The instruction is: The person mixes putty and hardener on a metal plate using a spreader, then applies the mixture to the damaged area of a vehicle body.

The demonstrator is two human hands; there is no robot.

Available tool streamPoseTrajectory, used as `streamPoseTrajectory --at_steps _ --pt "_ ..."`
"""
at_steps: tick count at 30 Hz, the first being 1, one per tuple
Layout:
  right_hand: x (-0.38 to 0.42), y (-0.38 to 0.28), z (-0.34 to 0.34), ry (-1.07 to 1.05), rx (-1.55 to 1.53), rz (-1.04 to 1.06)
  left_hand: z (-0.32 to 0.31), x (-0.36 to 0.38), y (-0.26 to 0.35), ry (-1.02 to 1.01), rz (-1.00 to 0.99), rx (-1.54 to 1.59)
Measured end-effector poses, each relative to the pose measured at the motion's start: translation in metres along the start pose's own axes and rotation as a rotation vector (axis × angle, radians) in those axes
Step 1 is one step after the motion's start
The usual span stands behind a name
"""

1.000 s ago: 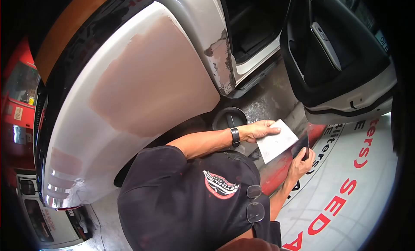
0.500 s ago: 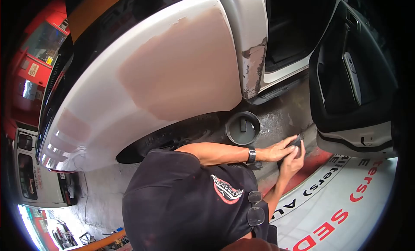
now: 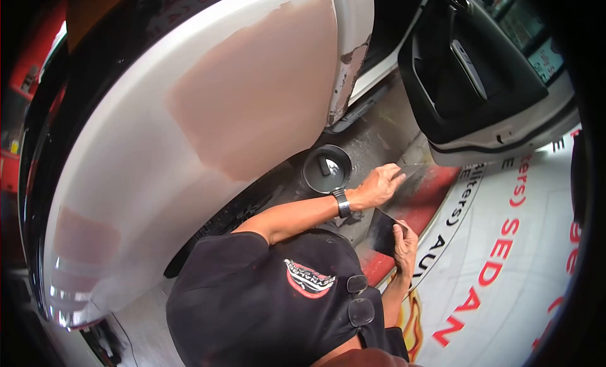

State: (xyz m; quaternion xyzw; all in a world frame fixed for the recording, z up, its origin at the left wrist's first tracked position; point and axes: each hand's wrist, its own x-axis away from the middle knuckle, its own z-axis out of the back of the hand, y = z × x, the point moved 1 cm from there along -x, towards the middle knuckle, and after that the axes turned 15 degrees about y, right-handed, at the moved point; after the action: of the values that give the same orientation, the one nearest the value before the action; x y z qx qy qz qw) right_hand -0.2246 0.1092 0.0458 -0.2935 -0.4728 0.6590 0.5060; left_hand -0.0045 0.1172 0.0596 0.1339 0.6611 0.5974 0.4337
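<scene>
My left hand, with a dark watch on its wrist, is held out past the bucket. Its fingers look partly spread, and a faint blur lies beside their tips. Lower down, my right hand grips a thin black sheet that looks like sandpaper, with the thumb on its edge. A round dark bucket of water stands on the floor near my left wrist. Inside it is a dark rectangular block.
A white car fender with a large pinkish-brown patch curves across the left. An opened car door juts in at upper right. A white banner with red and black letters lies at lower right. Around the bucket the floor looks wet.
My hands were together on a small dark piece; now they are apart. My right hand keeps the black sheet, which shows larger and flatter. The view has shifted, with the door further left.
</scene>
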Motion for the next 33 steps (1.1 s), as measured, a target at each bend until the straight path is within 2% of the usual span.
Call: streamPoseTrajectory --at_steps 1,3,5,6,7,9,10,14,17,21,25,29,31,33 --pt "0.016 0.002 -0.006 0.001 -0.051 0.009 0.007 0.009 0.001 -0.035 0.027 0.022" --pt "0.043 0.018 -0.013 0.334 -0.017 -0.034 0.019 0.033 0.001 -0.097 0.080 0.059" --pt "0.065 0.034 -0.012 0.536 -0.389 -0.136 0.025 0.068 0.000 -0.181 0.111 0.081" --pt "0.075 0.044 -0.006 0.550 -0.536 -0.182 0.028 0.085 0.002 -0.208 0.117 0.123" --pt "0.089 0.033 -0.011 0.659 -0.682 -0.334 0.032 0.102 0.007 -0.234 0.121 0.164" --pt "0.111 0.065 -0.001 0.559 -0.934 -0.454 0.040 0.132 0.016 -0.355 0.226 0.217" --pt "0.119 0.082 -0.002 0.607 -0.939 -0.498 0.045 0.144 0.019 -0.477 0.217 0.135" --pt "0.173 0.116 -0.020 0.493 -1.022 -0.647 0.057 0.174 0.044 -0.660 0.262 0.401" --pt "0.225 0.130 -0.032 0.493 -1.074 -0.702 0.059 0.193 0.053 -0.673 0.100 0.333" --pt "0.269 0.132 -0.032 0.495 -1.125 -0.673 0.069 0.217 0.068 -0.882 -0.041 0.261" --pt "0.303 0.120 -0.038 0.458 -1.174 -0.632 0.077 0.255 0.087 -0.560 -0.014 0.300" --pt "0.306 0.083 -0.075 0.294 -1.180 -0.598 0.096 0.285 0.091 -0.299 0.079 0.169" --pt "0.318 0.071 -0.098 0.153 -0.973 -0.599 0.122 0.293 0.089 -0.214 0.095 0.061" --pt "0.356 0.077 -0.106 -0.080 -0.420 -0.514 0.148 0.297 0.085 -0.128 0.117 -0.089"
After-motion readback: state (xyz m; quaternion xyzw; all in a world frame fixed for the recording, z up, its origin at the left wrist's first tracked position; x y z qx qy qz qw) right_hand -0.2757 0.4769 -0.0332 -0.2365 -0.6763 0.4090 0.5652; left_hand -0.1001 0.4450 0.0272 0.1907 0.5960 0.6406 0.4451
